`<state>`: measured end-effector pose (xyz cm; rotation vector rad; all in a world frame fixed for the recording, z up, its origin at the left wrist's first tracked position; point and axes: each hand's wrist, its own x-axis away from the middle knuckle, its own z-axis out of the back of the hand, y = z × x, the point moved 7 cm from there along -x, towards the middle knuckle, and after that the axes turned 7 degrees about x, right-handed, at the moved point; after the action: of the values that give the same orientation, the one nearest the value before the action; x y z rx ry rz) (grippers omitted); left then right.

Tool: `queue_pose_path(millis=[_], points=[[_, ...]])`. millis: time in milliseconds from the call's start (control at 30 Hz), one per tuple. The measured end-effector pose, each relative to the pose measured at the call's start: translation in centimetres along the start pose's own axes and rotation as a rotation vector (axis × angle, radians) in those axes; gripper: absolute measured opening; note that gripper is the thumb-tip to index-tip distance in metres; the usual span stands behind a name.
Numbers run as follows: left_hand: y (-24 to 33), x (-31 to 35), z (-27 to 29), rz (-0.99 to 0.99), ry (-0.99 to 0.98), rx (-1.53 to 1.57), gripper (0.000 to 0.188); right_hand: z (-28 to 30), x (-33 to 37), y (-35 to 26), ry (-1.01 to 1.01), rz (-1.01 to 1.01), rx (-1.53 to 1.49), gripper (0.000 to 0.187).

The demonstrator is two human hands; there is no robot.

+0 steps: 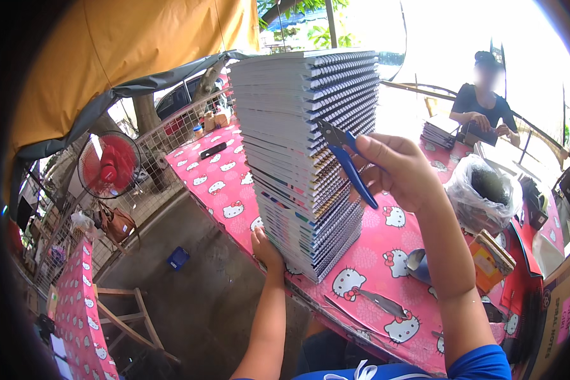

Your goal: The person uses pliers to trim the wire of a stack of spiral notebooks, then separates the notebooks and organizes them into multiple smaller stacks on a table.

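**Gripping blue-handled cutters [354, 174] at a notebook stack [285, 164]**

Clasping the handles in bent fingers of the right hand [396, 171]. Touching low, with a left hand [268, 250] too hidden to tell how far open, the stack upon a pink table [377, 244], nearer than a dark-shirted co-worker [487, 101].

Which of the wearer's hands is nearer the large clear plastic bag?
Right. The right hand, gripping blue-handled metal cutters, is left of the bag; the left hand is farther left, touching the tall spiral-bound book stack.

We hold blue-handled metal cutters [353, 174] in our right hand [397, 170] beside a tall, white-paged, spiral-bound notebook stack [285, 152], our left hand [268, 251] touching it low.
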<state>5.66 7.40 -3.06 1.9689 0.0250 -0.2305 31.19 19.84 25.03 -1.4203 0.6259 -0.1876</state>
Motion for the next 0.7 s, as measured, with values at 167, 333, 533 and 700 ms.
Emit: queue_pose_path(millis=[167, 333, 533, 700], points=[[-1.5, -1.2, 0.9, 0.006, -0.052, 0.044, 0.041, -0.9, 3.6, -3.3, 0.444, 0.627, 0.864, 0.045], [-0.3, -0.1, -0.1, 0.045, -0.058, 0.007, 0.042, -1.4, 4.3, -4.1, 0.570, 0.809, 1.135, 0.040], [-0.5, -0.3, 0.3, 0.008, -0.102, -0.100, 0.043, -1.9, 4.2, -4.8, 0.557, 0.842, 1.146, 0.035], [-2.4, -2.1, 1.0, -0.128, -0.078, -0.228, 0.041, 0.3, 1.9, -4.6, 0.308, 0.529, 0.881, 0.034]])
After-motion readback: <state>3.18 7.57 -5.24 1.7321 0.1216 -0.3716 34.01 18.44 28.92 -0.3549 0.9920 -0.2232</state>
